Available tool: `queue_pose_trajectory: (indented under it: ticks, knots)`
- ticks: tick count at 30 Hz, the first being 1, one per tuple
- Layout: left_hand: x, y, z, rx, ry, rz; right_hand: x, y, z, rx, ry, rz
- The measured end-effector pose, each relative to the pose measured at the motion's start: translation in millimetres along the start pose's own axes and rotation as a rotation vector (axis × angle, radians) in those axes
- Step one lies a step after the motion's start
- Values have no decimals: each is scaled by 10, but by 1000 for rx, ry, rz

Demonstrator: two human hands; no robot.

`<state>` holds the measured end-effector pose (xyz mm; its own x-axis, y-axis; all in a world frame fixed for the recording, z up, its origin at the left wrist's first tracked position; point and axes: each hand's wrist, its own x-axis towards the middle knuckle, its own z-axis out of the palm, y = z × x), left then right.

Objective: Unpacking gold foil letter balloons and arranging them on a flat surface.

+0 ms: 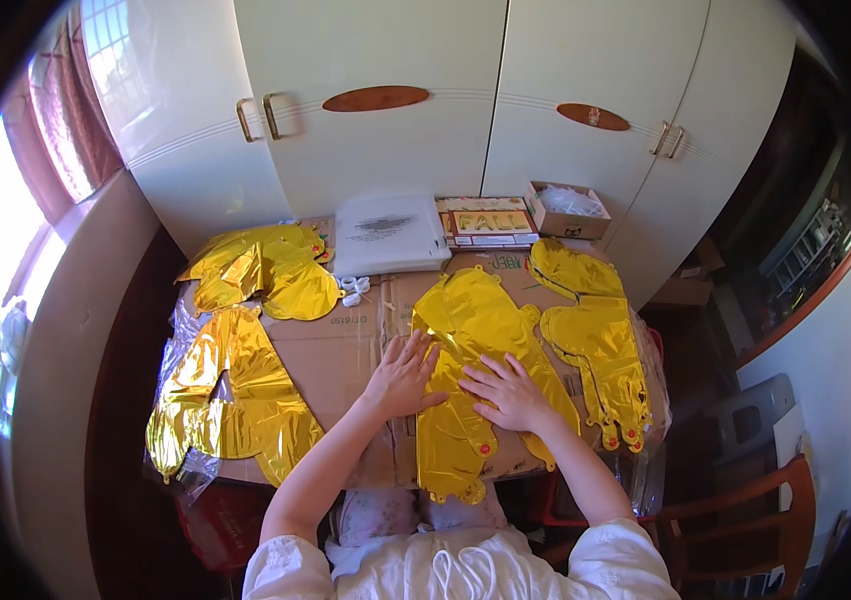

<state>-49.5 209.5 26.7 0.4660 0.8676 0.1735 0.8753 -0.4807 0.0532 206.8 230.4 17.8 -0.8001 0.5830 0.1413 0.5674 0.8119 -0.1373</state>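
Observation:
A flat gold foil balloon (481, 310), letter-shaped and uninflated, lies on the cardboard in front of me. My left hand (404, 380) rests palm down at its left edge, fingers stretched out. On the middle of the same foil lies my right hand (508, 394), flat with its fingers spread. Neither hand grips anything. More flat foil balloons lie about: a gold one (596, 340) to the right, a folded one (266, 265) at the far left, and a wrinkled one (231, 390) at the near left.
Cardboard (331, 345) covers the table. Along its back stand a white plastic-wrapped pack (389, 235), a printed picture card (486, 222) and an open box (568, 212) with clear plastic. White ribbon (353, 288) lies near the pack. Cabinets (376, 150) rise behind; a wooden chair (746, 510) stands at right.

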Motion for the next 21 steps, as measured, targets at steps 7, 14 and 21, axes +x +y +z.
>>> queue_pose_trajectory:
  ticks: [7,14,21]
  knots:
    - [-39,-117,20,8,-106,-102,6,-13,-21,30,-21,26]
    - [-67,-166,-6,17,-131,-95,13,-21,-57,37,-32,20]
    - [-105,-251,-14,58,-115,-72,9,-11,-49,40,-35,17]
